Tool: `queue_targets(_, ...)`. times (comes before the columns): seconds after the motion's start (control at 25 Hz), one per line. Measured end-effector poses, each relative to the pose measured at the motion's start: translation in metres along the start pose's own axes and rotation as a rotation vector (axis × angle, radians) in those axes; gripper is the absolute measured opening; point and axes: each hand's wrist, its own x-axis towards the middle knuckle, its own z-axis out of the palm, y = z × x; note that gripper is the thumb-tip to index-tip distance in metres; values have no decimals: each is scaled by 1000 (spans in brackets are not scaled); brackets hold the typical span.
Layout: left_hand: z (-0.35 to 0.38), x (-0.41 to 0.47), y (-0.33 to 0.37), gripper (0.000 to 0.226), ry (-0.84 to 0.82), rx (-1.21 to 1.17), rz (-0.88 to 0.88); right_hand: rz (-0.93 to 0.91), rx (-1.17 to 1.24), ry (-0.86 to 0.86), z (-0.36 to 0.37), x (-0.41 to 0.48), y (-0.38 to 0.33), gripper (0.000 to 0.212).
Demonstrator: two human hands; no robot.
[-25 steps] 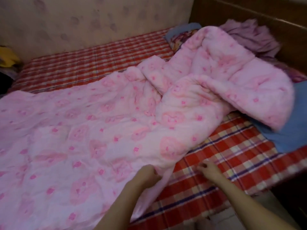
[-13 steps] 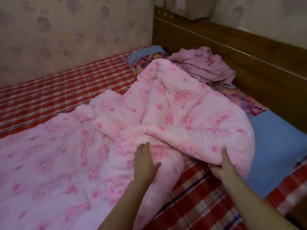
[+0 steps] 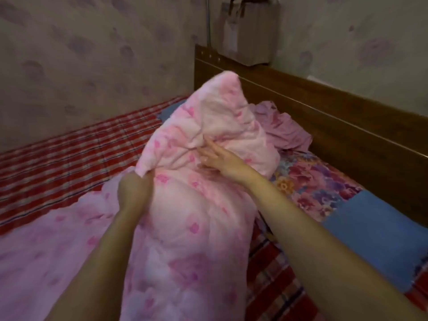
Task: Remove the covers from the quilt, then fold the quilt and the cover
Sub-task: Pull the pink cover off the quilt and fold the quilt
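— Fingers on your left hand point(image 3: 133, 192) are curled into a fist round an edge of the quilt point(image 3: 222, 121). The cloth comes out of the top of your fist.

— Where does it run from your fist?

— Up and to the right, into a tall bunched peak in front of the headboard point(image 3: 328, 130). Below your fist the rest drops toward you and spreads low to the left over the plaid sheet point(image 3: 58, 156).

— And your right hand point(image 3: 222, 164)?

— It lies against the bunched part, right of your left fist and a little higher. Your fingers point(image 3: 209, 144) are straight and slightly spread, with the tips touching a crease in the quilt. They pinch nothing. Your thumb is blurred, so you cannot take it from me whether it hooks a fold.

— So the quilt sits where, between your hands?

— It is gripped by your left hand and only touched by your right. The peak stands above both hands.

— What is to your right?

— A crumpled purple cloth point(image 3: 287, 130) lies just beyond the peak, near the headboard. A floral pillow point(image 3: 317, 181) lies right of your right wrist, and a blue cloth point(image 3: 375, 232) lies further right. A bag point(image 3: 250, 33) hangs on the wall above the headboard.
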Motion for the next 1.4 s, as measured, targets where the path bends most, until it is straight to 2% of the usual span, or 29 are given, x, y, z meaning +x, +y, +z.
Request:
queue_targets(0.04,-8,24,-13,56,49,64,-61,69,13,-1,1,12,15,65)
queue_targets(0.08,-8,39,-25,54,63,126,-106,135,23,82,-3,16,35,61)
queue_targets(0.12,-2,48,-32,57,64,185,-104,196,34,240,-16,18,60,57)
queue_targets(0.2,25,40,-33,64,28,250,101,295,0,587,-55,16,115,46)
queue_targets(0.24,42,24,-29,68,-41,233,249,333,3,686,-77,15,138,41)
queue_targets(0.28,62,4,-27,76,-162,224,337,378,6,704,-96,15,157,37)
queue_targets(0.32,83,-18,-30,86,-309,246,324,417,23,680,-110,19,171,38)
queue_targets(0.4,125,-50,-52,106,-537,377,118,497,82,619,-133,34,190,46)
queue_targets(0.44,141,-62,-68,110,-585,433,24,522,96,587,-143,43,199,50)
queue_targets(0.52,155,-73,-97,114,-605,472,-86,508,168,550,-156,59,214,61)
queue_targets(0.64,168,-70,-108,112,-564,460,-143,386,240,569,-176,79,234,76)
queue_targets(0.72,178,-66,-104,112,-588,474,-176,383,261,519,-187,91,241,75)
queue_targets(0.8,185,-69,-99,114,-624,451,-215,427,299,456,-192,86,238,57)
queue_targets(0.88,188,-81,-79,115,-559,410,-226,397,272,451,-200,66,229,41)
queue_targets(0.96,195,-98,-33,113,-433,332,-157,328,197,587,-223,32,213,43)
queue_targets(1.04,204,-113,23,111,-381,263,-3,279,153,666,-248,-9,189,52)
queue_targets(1.12,218,-132,82,111,-455,202,111,248,174,703,-281,-60,146,63)
queue_targets(1.24,255,-173,159,112,-638,125,165,166,196,745,-338,-138,76,45)
queue_targets(1.32,287,-226,207,115,-805,83,203,140,172,820,-381,-201,44,45)
queue_targets(1.4,318,-286,242,122,-978,105,235,176,153,924,-423,-264,44,49)
